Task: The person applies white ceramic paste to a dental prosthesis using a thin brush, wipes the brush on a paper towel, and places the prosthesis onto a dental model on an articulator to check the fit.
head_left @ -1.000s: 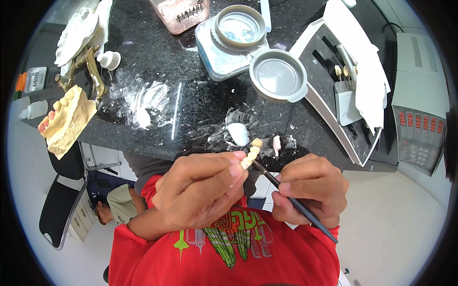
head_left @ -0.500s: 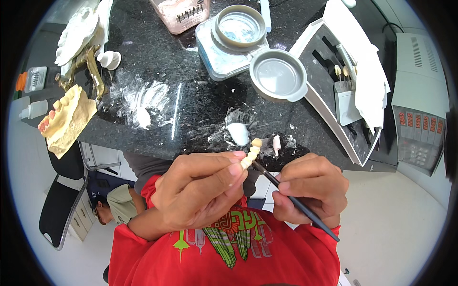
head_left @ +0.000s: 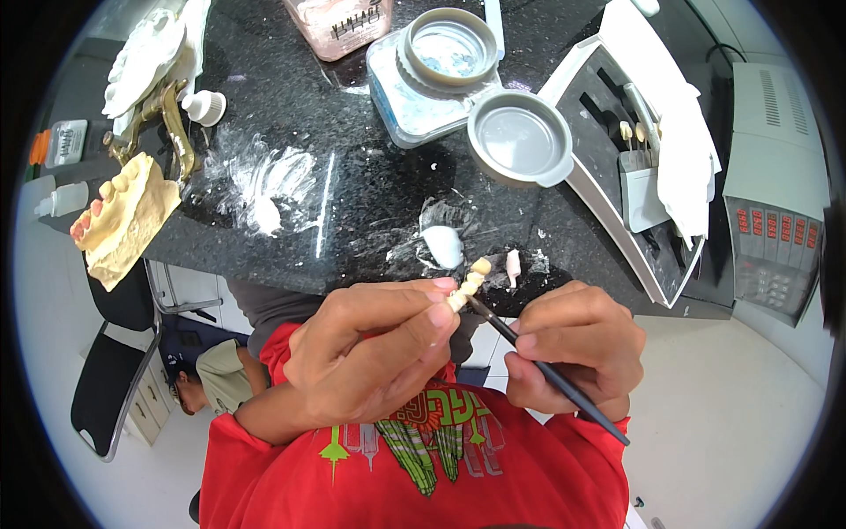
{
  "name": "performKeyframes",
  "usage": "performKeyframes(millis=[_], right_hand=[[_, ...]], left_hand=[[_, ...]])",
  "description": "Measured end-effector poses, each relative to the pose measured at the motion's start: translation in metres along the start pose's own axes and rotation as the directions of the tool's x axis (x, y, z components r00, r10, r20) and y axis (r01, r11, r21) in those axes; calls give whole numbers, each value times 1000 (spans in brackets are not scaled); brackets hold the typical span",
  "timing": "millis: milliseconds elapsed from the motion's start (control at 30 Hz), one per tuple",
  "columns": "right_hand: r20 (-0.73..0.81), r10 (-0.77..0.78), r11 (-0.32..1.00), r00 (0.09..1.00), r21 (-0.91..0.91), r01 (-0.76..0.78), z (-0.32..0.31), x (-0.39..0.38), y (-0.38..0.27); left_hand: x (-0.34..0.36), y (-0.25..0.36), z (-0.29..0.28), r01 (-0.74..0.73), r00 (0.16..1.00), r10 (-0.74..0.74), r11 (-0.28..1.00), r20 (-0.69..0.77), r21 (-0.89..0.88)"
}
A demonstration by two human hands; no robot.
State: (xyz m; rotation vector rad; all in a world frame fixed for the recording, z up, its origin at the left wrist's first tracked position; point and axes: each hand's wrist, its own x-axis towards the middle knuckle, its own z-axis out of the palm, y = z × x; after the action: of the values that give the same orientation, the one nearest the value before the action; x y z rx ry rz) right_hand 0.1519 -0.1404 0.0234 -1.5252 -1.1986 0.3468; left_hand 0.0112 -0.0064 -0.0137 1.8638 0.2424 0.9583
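Note:
Between the thumb and fingertips of my left hand (head_left: 366, 348) is a cream-coloured dental bridge (head_left: 472, 280), a short row of joined tooth crowns. It points up and to the right, over the bench's front edge. My right hand (head_left: 582, 348) is closed pen-fashion round a slim brush (head_left: 564, 384) with a dark handle. The brush's tip is at the bridge's right side, close to my left fingertips; whether it touches cannot be made out. Just beyond lie a pale bluish-white lump of paste (head_left: 442, 247) and a small pinkish piece (head_left: 513, 267).
The dark speckled bench (head_left: 370, 220) bears white powder smears. A yellowish tooth model (head_left: 132, 216) and brass articulator (head_left: 172, 132) stand left. Beyond are a blue-white tub (head_left: 410, 119) and grey lid (head_left: 520, 138). An open white case (head_left: 608, 225) and furnace (head_left: 775, 194) are right. A seated person (head_left: 229, 375) is lower left.
The bench and its things sit slightly further right in the picture. The bridge's far end has shifted a little right. Both hands keep their grips, and the brush stays close to the bridge.

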Motion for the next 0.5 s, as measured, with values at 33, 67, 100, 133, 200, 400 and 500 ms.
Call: performKeyframes(millis=[33, 67, 100, 133, 200, 400, 500], right_hand=[[-2, 0, 1000, 1000, 1, 0, 0, 0, 0], [-4, -1, 1000, 1000, 2, 1, 0, 0, 0], [-6, -1, 1000, 1000, 3, 1, 1, 0, 1], [-4, -2, 1000, 1000, 3, 2, 1, 1, 1], [0, -3, 1000, 1000, 4, 3, 0, 1, 0], [3, 3, 1000, 1000, 18, -3, -2, 0, 2], [23, -10, 1000, 1000, 20, 9, -4, 2, 1]], left_hand=[[0, 0, 0, -3, 1000, 3, 1000, -1, 1], [0, 0, 1, -6, 1000, 6, 1000, -2, 2], [0, -1, 1, -16, 1000, 16, 1000, -4, 1], [0, -2, 1, -25, 1000, 25, 1000, -7, 1], [-1, -3, 2, -39, 999, 39, 999, -8, 5], [-2, -2, 0, -45, 999, 44, 999, 30, 7], [-2, -3, 0, -48, 999, 47, 999, 27, 4]])
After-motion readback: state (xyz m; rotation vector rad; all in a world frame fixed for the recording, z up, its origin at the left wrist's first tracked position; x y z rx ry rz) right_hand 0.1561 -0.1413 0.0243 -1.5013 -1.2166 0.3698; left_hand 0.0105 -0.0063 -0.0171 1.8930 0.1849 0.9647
